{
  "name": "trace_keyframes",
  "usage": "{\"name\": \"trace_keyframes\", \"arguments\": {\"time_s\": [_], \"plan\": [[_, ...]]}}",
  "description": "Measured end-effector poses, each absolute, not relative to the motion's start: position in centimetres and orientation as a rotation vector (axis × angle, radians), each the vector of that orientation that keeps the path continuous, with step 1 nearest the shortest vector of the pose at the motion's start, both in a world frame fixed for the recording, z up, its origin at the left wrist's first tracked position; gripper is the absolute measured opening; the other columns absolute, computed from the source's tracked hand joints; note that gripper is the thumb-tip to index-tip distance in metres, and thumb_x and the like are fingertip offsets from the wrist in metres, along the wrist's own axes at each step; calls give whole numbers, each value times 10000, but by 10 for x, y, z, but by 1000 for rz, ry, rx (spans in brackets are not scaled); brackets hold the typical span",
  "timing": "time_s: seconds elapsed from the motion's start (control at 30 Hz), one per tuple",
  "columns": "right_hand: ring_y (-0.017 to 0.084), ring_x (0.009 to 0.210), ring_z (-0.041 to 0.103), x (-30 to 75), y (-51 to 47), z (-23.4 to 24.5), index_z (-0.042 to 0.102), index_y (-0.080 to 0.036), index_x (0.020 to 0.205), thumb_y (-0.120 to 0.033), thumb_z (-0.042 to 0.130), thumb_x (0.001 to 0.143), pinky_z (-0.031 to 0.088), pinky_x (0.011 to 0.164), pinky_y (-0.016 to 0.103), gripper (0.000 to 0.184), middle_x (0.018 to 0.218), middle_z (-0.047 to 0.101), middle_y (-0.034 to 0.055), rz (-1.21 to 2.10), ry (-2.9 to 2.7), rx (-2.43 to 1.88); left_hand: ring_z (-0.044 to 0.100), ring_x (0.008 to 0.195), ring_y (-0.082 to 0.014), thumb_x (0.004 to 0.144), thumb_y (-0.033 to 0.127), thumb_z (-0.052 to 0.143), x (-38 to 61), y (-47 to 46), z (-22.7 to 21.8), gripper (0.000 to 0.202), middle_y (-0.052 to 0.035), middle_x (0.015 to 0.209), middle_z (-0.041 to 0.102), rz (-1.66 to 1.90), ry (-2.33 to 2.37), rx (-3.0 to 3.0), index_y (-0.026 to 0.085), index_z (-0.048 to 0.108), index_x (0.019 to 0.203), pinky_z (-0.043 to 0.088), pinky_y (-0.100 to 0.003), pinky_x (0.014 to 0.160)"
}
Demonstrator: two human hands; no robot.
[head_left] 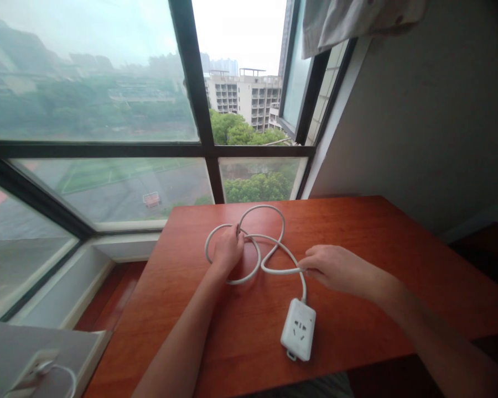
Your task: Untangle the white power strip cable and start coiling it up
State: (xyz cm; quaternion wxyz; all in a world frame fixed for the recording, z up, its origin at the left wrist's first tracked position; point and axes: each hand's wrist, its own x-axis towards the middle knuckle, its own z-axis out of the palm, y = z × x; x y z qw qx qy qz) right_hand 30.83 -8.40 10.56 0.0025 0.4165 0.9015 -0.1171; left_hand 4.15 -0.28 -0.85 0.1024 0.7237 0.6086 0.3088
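Observation:
A white extension cord lies in loose loops on the wooden table; its cable [279, 271] crosses itself several times. The socket block [299, 330] at its end rests near the table's front edge, face up, its slots showing. My left hand [228, 250] is closed on the cable at the left loops, thumb on top. With fingertips pinched, my right hand [336, 269] grips the cable to the right, just above where it runs down into the socket block. The cord's plug cannot be made out.
The reddish wooden table [357, 226] stands against a dark-framed window [209, 146], one pane swung open. A grey wall [415, 110] rises at the right, with a curtain [357, 25] hanging above. At lower left, a wall outlet [37, 367] has a white cable plugged in.

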Motion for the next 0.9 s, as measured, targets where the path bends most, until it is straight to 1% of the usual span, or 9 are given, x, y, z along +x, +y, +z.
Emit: {"name": "trace_keyframes", "arguments": {"time_s": [0.17, 0.27, 0.33, 0.4, 0.5, 0.6, 0.73, 0.8, 0.9], "plan": [[163, 730, 594, 339, -77, 109, 710, -214, 775, -166, 509, 866, 355, 636, 257, 226, 780, 662, 31, -448, 2789, 1378, 572, 978, -272, 864, 263, 513, 45, -13, 7, 295, -153, 1069, 619, 836, 1929, 2247, 161, 587, 1131, 412, -335, 807], [158, 711, 579, 347, -78, 109, 703, -211, 757, -175, 505, 876, 346, 619, 258, 235, 764, 650, 30, -384, 2774, 1407, 559, 1035, -275, 876, 291, 520, 61, -30, 31, 288, -150, 1149, 600, 951, 1562, 2276, 189, 617, 1127, 414, -346, 856], [157, 704, 567, 343, -79, 108, 702, -210, 772, -192, 494, 897, 350, 617, 259, 244, 754, 639, 31, -312, 2790, 1406, 581, 1003, -245, 910, 324, 474, 80, -47, 44, 272, -118, 1099, 634, 924, 1122, 2193, 213, 635, 1100, 425, -325, 860], [166, 712, 560, 335, -79, 108, 701, -202, 782, -215, 493, 911, 369, 630, 267, 245, 748, 632, 38, -209, 2807, 1408, 596, 909, -220, 914, 324, 472, 101, -63, 49, 281, -102, 1012, 660, 828, 825, 2075, 219, 623, 1127, 442, -293, 781], [200, 801, 572, 321, -78, 110, 697, -188, 803, -235, 519, 907, 423, 736, 310, 211, 794, 642, 63, -52, 2877, 1430, 513, 650, -153, 902, 298, 487, 123, -77, 43, 208, -45, 769, 620, 782, 732, 2031, 196, 640, 999, 383, -247, 610], [254, 1026, 551, 313, -86, 115, 684, -206, 997, -214, 520, 895, 417, 919, 410, 193, 1043, 645, 104, 14, 3071, 1546, 444, 604, -124, 923, 350, 445, 122, -70, 35, 258, -14, 672, 528, 828, 765, 1846, 169, 616, 857, 348, -234, 571], [223, 1163, 514, 313, -115, 113, 614, -255, 1192, -185, 462, 907, 403, 1005, 382, 331, 1255, 582, 81, -522, 3170, 1382, 390, 566, -102, 875, 444, 520, 98, -45, 31, 311, 13, 647, 451, 966, 807, 1444, 149, 595, 937, 290, -216, 504], [234, 1225, 478, 314, -130, 104, 569, -269, 1268, -225, 561, 860, 376, 1042, 382, 410, 1336, 534, 72, -789, 3018, 1177, 339, 519, -82, 855, 446, 554, 89, -36, 29, 315, 40, 600, 392, 1025, 754, 1276, 145, 579, 945, 248, -212, 481], [299, 1310, 382, 310, -144, 79, 485, -272, 1360, -328, 753, 695, 312, 1085, 438, 719, 1434, 436, 94, -945, 2853, 1090, 287, 485, -64, 832, 443, 591, 84, -30, 25, 314, 61, 577, 336, 1072, 709, 1118, 148, 565, 940, 219, -212, 468]]}}
